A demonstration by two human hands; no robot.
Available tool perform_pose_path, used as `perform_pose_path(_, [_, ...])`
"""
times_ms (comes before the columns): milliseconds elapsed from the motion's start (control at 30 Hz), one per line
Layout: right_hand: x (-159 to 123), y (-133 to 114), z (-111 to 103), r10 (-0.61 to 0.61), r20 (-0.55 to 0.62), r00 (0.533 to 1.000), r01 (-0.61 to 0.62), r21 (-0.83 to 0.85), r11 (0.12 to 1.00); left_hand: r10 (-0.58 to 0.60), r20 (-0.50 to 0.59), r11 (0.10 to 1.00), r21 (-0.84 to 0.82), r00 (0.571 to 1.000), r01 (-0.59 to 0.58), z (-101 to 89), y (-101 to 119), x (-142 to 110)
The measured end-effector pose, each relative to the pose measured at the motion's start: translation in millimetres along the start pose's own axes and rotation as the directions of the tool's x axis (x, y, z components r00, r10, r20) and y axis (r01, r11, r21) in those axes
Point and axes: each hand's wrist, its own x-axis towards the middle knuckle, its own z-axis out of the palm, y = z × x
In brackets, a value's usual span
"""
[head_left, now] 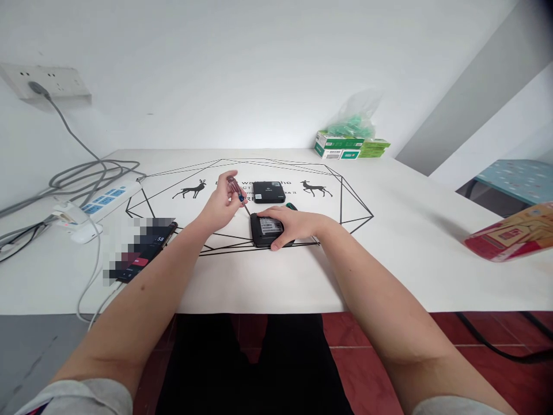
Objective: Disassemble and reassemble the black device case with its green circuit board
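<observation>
My left hand (219, 200) is closed around the handle of a screwdriver (240, 196). The shaft slants down to the right, and its tip meets the upper left corner of a black box-shaped device (258, 231) with a white label. Over that device's right side lies my right hand (290, 223), its thumb at the near edge and fingers at the far edge, gripping it against the table. Just behind is a second flat black case (268, 192) with small stickers. A green-and-black item (291, 206) shows partly behind my right hand; its kind is hidden.
A phone (149, 248) with a cable lies left of my left forearm. Farther left are a power strip (106, 199) and coiled grey cables (93, 173). Green-and-white boxes (341, 143) under a plastic bag (355, 118) stand at the back. A red-and-yellow packet (512, 233) lies at right.
</observation>
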Motion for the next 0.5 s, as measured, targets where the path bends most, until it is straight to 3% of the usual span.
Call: perform_pose_path(500, [-0.3,1.6,0.3,-0.013,-0.012,1.000,0.013,-0.009,1.000,0.126,0.087,0.972,0.187,0.988,-0.141,-5.3,-4.8,0.3])
